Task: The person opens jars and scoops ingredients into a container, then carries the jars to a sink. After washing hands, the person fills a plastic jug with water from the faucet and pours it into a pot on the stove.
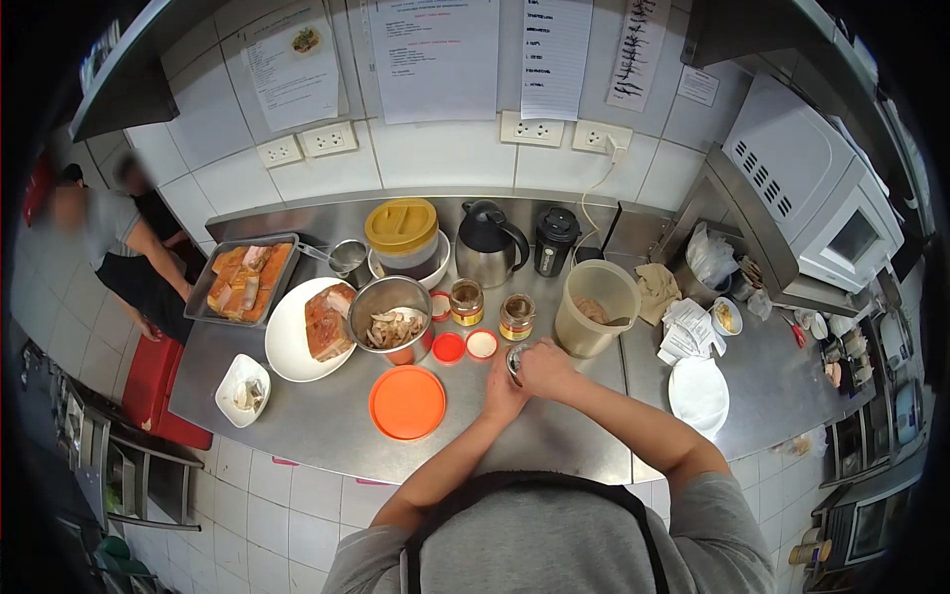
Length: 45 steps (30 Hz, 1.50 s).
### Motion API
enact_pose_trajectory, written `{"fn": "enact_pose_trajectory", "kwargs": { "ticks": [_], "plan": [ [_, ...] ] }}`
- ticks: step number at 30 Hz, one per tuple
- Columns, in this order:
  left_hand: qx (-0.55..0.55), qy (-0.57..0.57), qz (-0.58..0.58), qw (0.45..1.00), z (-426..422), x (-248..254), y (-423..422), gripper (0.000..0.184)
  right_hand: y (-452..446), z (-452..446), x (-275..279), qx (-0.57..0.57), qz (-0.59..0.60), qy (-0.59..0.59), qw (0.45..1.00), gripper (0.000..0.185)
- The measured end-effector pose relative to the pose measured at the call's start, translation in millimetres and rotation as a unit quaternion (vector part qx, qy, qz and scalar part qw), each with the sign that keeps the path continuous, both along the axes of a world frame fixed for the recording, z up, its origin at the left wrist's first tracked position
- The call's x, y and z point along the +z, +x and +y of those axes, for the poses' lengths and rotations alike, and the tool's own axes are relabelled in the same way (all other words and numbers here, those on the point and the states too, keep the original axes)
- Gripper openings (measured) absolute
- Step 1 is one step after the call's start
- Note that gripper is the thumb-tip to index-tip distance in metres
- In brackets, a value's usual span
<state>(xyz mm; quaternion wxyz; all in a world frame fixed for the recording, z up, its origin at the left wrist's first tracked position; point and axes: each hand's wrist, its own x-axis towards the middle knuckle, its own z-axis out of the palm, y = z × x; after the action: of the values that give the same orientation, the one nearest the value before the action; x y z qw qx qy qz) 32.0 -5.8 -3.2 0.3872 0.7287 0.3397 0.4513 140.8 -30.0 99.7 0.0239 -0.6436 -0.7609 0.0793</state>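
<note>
Close together over the steel counter [327, 426], my left hand [505, 389] and my right hand [544, 368] meet around a small metallic-looking object [516, 363]. My left fingers wrap its near side, and my right hand covers its right side; most of it is hidden. Just beyond my hands stands an open glass jar [517, 317] with brown contents. A second open jar [466, 302] is to its left. Red lids [448, 347] and a white-lined lid [482, 344] lie nearby. A translucent tub [594, 312] with brownish food and a utensil stands right of my hands.
Left are a steel pot [392, 315] of meat pieces, an orange lid [407, 403], a plate with meat [289, 361] and a meat tray [208, 294]. A thermos [485, 252] stands behind; a microwave [811, 188] is right. Two people [124, 233] are at far left.
</note>
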Motion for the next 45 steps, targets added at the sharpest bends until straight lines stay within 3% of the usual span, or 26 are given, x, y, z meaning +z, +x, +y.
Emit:
{"fn": "enact_pose_trajectory", "kwargs": {
  "ticks": [6,9,12,18,21,27,33,36,42,45],
  "plan": [
    [-0.021,-0.064,-0.004,0.998,-0.5,3.8,-1.0,0.077,35.1,7.8,-22.9,0.082,0.155,0.046,0.983,0.017],
    [-0.063,-0.076,0.013,0.995,3.6,3.5,-2.9,0.078,51.9,14.8,-18.3,0.124,0.208,-0.008,0.970,0.015],
    [-0.121,-0.058,0.034,0.990,7.1,11.1,-14.1,0.077,60.7,18.6,-5.4,0.095,0.271,-0.153,0.946,0.017],
    [-0.256,-0.119,0.070,0.957,12.9,31.8,-35.9,0.079,64.9,30.3,2.4,0.041,0.382,-0.361,0.850,0.014],
    [-0.271,-0.130,0.074,0.951,12.8,28.4,-38.8,0.079,83.2,41.5,-30.8,0.025,0.547,-0.421,0.723,0.012],
    [-0.269,-0.125,0.040,0.954,8.3,23.7,-39.7,0.079,83.2,19.4,-52.4,-0.056,0.719,-0.380,0.579,0.009],
    [-0.227,-0.105,0.036,0.968,4.3,15.9,-37.4,0.077,67.1,-11.5,-47.7,-0.109,0.796,-0.291,0.519,0.010],
    [-0.175,-0.102,0.012,0.979,-2.2,15.1,-33.0,0.075,70.9,-15.2,-77.3,-0.071,0.872,-0.261,0.408,0.013],
    [-0.071,-0.080,-0.030,0.994,-5.8,3.5,-13.4,0.072,66.6,-14.7,-106.5,-0.015,0.921,-0.157,0.355,0.017],
    [-0.015,-0.064,-0.033,0.997,-7.1,4.3,-4.9,0.074,48.3,-22.8,-87.4,-0.165,0.917,-0.057,0.358,0.016]
  ]
}}
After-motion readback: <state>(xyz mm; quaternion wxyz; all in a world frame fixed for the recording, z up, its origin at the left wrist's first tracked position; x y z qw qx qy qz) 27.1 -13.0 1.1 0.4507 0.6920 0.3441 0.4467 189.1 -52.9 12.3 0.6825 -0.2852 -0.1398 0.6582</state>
